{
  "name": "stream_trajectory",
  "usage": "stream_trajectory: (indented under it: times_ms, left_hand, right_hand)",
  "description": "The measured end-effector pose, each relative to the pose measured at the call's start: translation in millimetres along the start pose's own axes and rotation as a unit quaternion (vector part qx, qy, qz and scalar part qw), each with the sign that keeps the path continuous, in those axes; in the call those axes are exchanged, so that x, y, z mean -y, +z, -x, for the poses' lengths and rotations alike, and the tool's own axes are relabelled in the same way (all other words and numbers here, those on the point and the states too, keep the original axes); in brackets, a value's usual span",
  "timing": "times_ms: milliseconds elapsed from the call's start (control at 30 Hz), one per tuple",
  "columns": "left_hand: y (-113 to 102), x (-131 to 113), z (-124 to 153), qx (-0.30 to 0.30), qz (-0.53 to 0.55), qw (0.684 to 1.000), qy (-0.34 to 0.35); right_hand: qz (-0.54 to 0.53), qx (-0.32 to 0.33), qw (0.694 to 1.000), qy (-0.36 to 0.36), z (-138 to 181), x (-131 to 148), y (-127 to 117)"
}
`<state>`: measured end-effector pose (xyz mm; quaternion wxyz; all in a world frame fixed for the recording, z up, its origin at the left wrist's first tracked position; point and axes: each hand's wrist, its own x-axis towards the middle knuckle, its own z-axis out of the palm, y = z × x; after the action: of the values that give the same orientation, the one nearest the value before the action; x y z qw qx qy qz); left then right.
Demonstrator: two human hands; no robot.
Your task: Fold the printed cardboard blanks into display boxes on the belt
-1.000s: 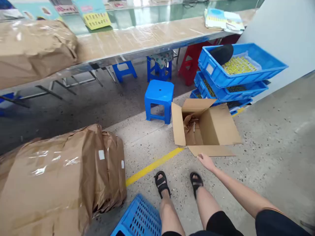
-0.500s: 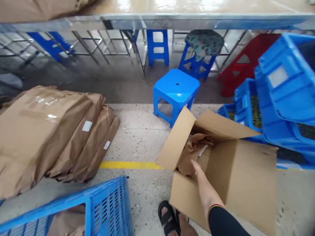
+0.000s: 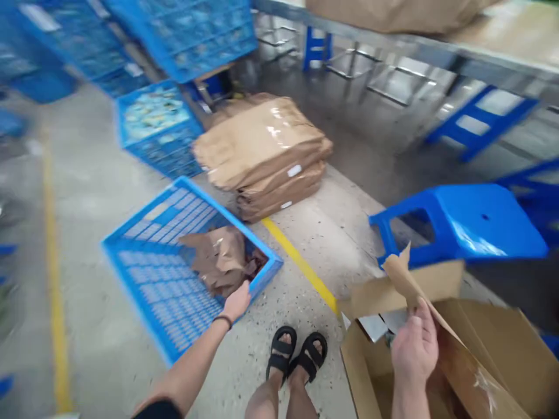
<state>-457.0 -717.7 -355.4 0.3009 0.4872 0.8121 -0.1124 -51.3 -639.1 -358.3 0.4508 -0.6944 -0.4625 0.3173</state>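
Down on the speckled concrete floor, by the sandalled feet (image 3: 297, 352), the view has swung left since half a second ago, when the right hand was reaching into the open cardboard carton (image 3: 502, 349) and only touching the brown paper inside. Now the right hand (image 3: 414, 348) has a torn sheet of brown kraft paper (image 3: 406, 278) drawn up above the carton's mouth, so the paper is part-way out of the box rather than lying in it. The left hand (image 3: 238, 301), out of sight in the earlier pictures, has come in and sits on the rim of the blue slatted plastic crate (image 3: 174, 285) near its closest corner. The crate lies well to the left of the carton with the feet between them, and a wad of crumpled brown paper (image 3: 220, 262) already rests in it, just beyond the left hand. The right hand is closed: thumb and fingers are pressed together on the lower edge of the sheet, pinching it, and the sheet stands up and curls to a point in front of the bright blue plastic stool (image 3: 471, 224). The left hand looks curled over the crate's edge with the fingers bent down, though motion blur hides how firmly it grips. Behind the crate lies a stack of brown paper-wrapped bundles (image 3: 266, 151), and a yellow floor line (image 3: 301, 265) runs between that stack and the carton.
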Motion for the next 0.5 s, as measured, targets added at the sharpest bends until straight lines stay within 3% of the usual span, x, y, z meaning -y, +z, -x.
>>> stream_trajectory:
  times_ms: [67, 100, 133, 167, 200, 267, 333, 433, 500]
  left_hand:
    - [3.2, -9.1, -2.6, 0.056, 0.030, 0.997, -0.054]
    - [5.4, -12.2, -4.1, 0.074, 0.047, 0.994, -0.072]
    - [7.5, -14.9, -4.7, 0.084, 0.066, 0.991, -0.085]
    - [9.6, -17.2, -3.5, 0.090, 0.083, 0.988, -0.093]
    - [11.8, -19.2, 0.2, 0.092, 0.101, 0.986, -0.095]
    - [16.7, -21.5, 16.1, 0.090, 0.134, 0.983, -0.083]
    - [23.5, -19.8, 41.1, 0.087, 0.165, 0.981, -0.059]
    - [35.8, -8.0, 81.1, 0.081, 0.214, 0.973, -0.033]
    - [42.8, 4.9, 98.5, 0.064, 0.247, 0.966, -0.037]
  right_hand:
    - [0.007, 0.175, 0.973, -0.153, -8.0, 60.4, 62.0]
    - [0.047, 0.295, 0.929, -0.220, -5.2, 89.8, 104.1]
    - [0.115, 0.402, 0.869, -0.264, 3.7, 117.0, 149.7]
    - [0.198, 0.502, 0.790, -0.292, 18.3, 140.4, 195.2]
    - [0.282, 0.594, 0.688, -0.306, 37.2, 158.9, 237.2]
    - [0.321, 0.661, 0.598, -0.320, 80.3, 177.5, 301.3]
    - [0.357, 0.699, 0.535, -0.312, 118.1, 172.7, 334.0]
    - [0.437, 0.718, 0.468, -0.274, 150.9, 142.2, 345.2]
    - [0.487, 0.704, 0.451, -0.254, 159.4, 123.9, 349.8]
